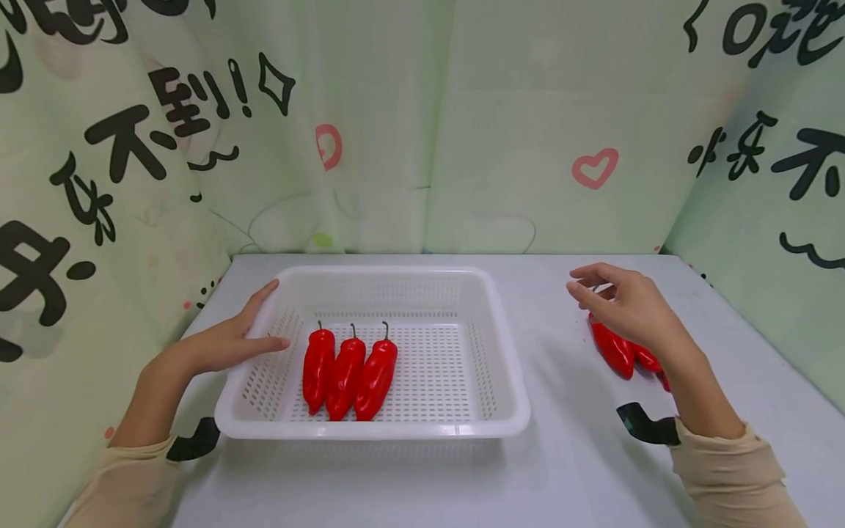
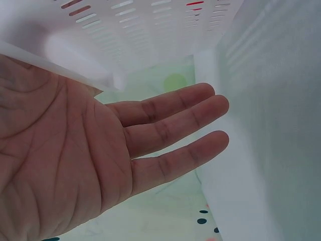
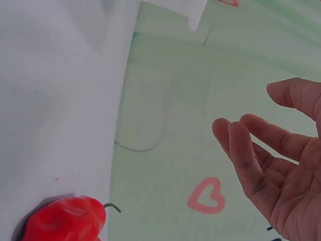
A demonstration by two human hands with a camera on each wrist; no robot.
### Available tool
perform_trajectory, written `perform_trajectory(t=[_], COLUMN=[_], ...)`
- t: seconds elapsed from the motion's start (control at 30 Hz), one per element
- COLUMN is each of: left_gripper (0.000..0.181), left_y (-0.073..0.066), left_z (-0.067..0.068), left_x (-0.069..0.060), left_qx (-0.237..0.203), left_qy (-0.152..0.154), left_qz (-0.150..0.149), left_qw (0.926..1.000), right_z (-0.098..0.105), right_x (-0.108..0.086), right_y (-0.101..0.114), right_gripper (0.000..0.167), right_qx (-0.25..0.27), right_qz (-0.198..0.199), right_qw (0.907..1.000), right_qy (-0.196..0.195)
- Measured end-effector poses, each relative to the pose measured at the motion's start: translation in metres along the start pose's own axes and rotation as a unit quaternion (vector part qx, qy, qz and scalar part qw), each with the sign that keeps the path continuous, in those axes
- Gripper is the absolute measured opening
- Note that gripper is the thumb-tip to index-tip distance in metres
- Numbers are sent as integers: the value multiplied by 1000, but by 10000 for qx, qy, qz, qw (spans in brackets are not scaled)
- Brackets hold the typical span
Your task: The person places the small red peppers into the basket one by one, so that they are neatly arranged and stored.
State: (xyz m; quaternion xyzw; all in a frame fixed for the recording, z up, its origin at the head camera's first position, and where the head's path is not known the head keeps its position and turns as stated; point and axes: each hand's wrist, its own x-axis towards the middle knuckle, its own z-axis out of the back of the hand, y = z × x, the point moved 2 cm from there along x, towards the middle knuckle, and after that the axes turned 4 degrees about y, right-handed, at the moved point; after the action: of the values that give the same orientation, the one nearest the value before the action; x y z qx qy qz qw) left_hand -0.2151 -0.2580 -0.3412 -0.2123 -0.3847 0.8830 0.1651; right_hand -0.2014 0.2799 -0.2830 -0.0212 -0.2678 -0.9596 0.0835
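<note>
My left hand (image 1: 221,345) lies at the left rim of a white plastic basket (image 1: 396,431), its thumb over the inner side. In the left wrist view, three straight fingers (image 2: 170,120) extend outside the basket wall, apart from it. Three red chili peppers (image 1: 319,367) with dark stems lie side by side in the basket's left half. My right hand (image 1: 623,304) hovers above more red chili peppers (image 1: 614,348) on the table, partly hiding them. Its fingers are loosely bent and hold nothing. One red pepper (image 3: 65,221) shows below it in the right wrist view.
The white table (image 1: 561,469) carries the basket left of centre, with the loose peppers to its right. Pale green curtains (image 1: 515,147) with black lettering and red hearts hang behind and at both sides. Black straps (image 1: 650,425) sit at the wrists.
</note>
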Motion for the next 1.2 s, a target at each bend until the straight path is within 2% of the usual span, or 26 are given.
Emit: perform_trajectory(t=[0.47,0.67,0.83,1.2], left_gripper=[110,110,110,110], left_y=[1,2,1,1], left_z=[-1,-1,-2,-1], left_x=[0,1,1,1], left_qx=[-3,-16,-53,-46], left_qy=[-18,-46,-68,-49], left_qz=[-45,-40,-30,-81], left_qw=[10000,10000,10000,9999], right_z=[0,-1,-3,-5], right_x=[0,1,2,3], right_y=[-21,-31,-39,-48], right_gripper=[59,66,71,75], right_qx=[-75,-215,-281,-469], right_qz=[-377,-577,-597,-671], right_qw=[9991,9958,9931,9909], right_qy=[200,677,965,1068])
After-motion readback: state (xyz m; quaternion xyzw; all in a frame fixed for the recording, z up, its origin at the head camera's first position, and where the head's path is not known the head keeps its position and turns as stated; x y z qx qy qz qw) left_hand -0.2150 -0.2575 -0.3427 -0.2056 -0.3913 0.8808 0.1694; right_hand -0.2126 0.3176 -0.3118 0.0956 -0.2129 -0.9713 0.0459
